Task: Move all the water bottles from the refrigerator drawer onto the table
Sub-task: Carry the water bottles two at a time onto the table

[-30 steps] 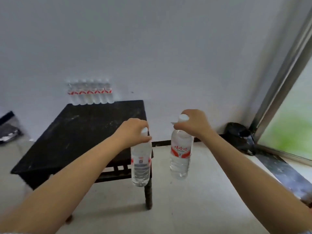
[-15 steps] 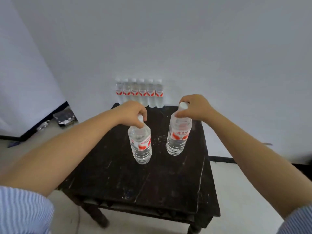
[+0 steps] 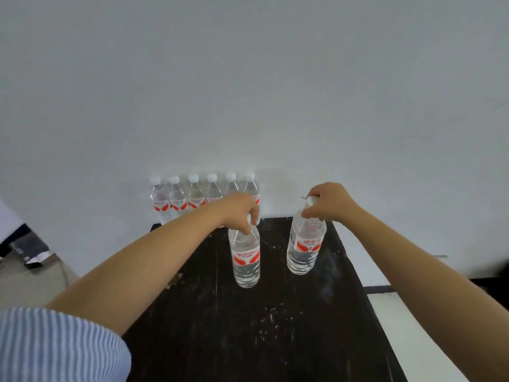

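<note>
Over the black table [image 3: 275, 326], my left hand [image 3: 239, 210] grips the cap of a clear water bottle [image 3: 246, 260] with a red and white label. My right hand [image 3: 330, 202] grips the neck and cap of a second bottle [image 3: 305, 246], tilted slightly. Both bottles are upright near the table's far half; I cannot tell if their bases touch the top. A row of several matching bottles [image 3: 192, 197] stands at the table's back edge against the white wall. The refrigerator drawer is out of view.
The white wall [image 3: 275, 106] rises directly behind the table. Dark and metallic items [image 3: 27, 252] lie on the floor at far left. Pale floor [image 3: 427, 340] shows to the right of the table.
I have stepped closer to the table. Both hands carried their bottles forward over the tabletop, toward the row at the back.
</note>
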`<state>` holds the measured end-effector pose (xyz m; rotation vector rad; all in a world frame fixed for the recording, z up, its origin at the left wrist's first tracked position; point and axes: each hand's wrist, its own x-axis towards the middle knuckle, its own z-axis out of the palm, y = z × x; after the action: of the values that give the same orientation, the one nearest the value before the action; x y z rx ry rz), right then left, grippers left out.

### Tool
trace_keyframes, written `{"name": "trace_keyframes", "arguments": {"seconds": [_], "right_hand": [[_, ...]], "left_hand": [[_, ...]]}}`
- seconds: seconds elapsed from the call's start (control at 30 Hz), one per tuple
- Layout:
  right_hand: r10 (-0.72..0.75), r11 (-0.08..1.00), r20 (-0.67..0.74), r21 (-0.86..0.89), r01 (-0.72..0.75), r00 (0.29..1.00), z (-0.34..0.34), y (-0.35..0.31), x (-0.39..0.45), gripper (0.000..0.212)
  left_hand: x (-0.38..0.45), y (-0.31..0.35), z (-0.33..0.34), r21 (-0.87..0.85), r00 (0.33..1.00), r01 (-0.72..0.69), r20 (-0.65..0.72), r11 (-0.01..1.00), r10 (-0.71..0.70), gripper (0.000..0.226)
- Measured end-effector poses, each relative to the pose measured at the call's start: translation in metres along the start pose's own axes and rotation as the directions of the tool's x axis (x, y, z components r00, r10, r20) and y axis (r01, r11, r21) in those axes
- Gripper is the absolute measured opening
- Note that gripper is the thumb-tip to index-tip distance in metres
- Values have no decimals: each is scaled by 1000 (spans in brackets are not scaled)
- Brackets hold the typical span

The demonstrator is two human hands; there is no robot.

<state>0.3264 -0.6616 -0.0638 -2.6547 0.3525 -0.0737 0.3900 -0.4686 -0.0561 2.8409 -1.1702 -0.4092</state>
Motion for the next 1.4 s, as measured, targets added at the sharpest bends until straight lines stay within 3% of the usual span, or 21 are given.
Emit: {"name": "trace_keyframes", "arguments": {"seconds": [0.23, 0.47, 0.73, 0.87, 1.1, 1.23, 1.4], "right_hand": [[142, 989, 38, -54, -140, 989, 30, 7, 114, 30], [154, 987, 4, -47, -153, 988, 68, 41, 210, 34], [110, 994, -9, -26, -110, 994, 107, 51, 281, 35], [107, 994, -52, -2, -108, 993, 113, 56, 299, 40], [89, 996, -85, 35, -86, 992, 120, 63, 289, 46], [98, 994, -93, 45, -95, 991, 124, 58, 268, 43], [62, 979, -223, -176, -102, 973, 93, 64, 221, 21]], "left_hand": [[120, -43, -13, -22, 996, -86, 25, 996, 87, 19], [232, -69, -3, 2, 990, -140, 22, 990, 140, 18], [302, -89, 16, 79, 982, -179, 73, 981, 173, 23], [315, -97, 23, 83, 984, -169, 66, 982, 164, 26], [307, -93, 41, 94, 989, -99, -101, 991, 108, 39], [288, -81, 50, 145, 983, 26, -182, 989, 0, 51], [248, -53, 25, 183, 945, 203, -294, 962, -144, 37]]}}
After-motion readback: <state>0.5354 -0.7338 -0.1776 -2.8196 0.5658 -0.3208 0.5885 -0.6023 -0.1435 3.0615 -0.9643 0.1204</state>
